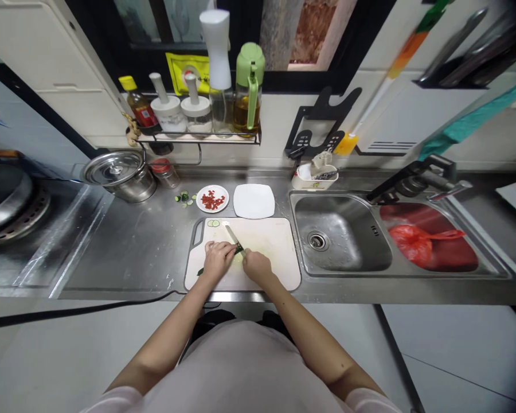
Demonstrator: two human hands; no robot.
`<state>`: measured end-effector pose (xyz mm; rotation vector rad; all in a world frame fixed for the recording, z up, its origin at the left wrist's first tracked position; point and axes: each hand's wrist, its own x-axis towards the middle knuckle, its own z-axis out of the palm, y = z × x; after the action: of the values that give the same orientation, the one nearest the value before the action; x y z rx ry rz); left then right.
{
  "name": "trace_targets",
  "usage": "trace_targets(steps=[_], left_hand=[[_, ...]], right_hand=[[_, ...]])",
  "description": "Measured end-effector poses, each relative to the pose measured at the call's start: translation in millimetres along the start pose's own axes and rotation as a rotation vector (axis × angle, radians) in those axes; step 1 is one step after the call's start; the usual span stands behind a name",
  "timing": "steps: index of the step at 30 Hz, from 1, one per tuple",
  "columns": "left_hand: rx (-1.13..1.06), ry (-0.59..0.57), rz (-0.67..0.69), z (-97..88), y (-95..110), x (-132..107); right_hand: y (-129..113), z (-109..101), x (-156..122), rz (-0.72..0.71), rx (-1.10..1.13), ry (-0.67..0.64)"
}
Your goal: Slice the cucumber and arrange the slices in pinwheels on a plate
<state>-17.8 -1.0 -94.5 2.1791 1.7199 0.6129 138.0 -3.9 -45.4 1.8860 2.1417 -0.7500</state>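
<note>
On the white cutting board, my left hand is closed over a dark green cucumber, most of it hidden under the fingers. My right hand grips a knife by its handle. The blade points up and to the left and lies against the cucumber's end, close to my left fingertips. Near the board's upper left corner lie pale cucumber slices. Just behind the board stand a round plate with chopped red pieces and a white square plate.
Cucumber scraps lie left of the plates, near a red-lidded jar and a lidded steel pot. A double sink is at right, with a red plastic bag in one basin. A seasoning rack hangs above.
</note>
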Motion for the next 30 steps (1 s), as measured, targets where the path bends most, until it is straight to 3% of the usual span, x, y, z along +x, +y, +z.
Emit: trace_targets(steps=[13, 30], left_hand=[[-0.014, 0.008, 0.000, -2.5, 3, -1], [0.004, -0.005, -0.022, -1.9, 3, 0]], right_hand=[[19, 5, -28, 0.005, -0.024, -0.053], [1, -7, -6, -0.005, 0.001, -0.030]])
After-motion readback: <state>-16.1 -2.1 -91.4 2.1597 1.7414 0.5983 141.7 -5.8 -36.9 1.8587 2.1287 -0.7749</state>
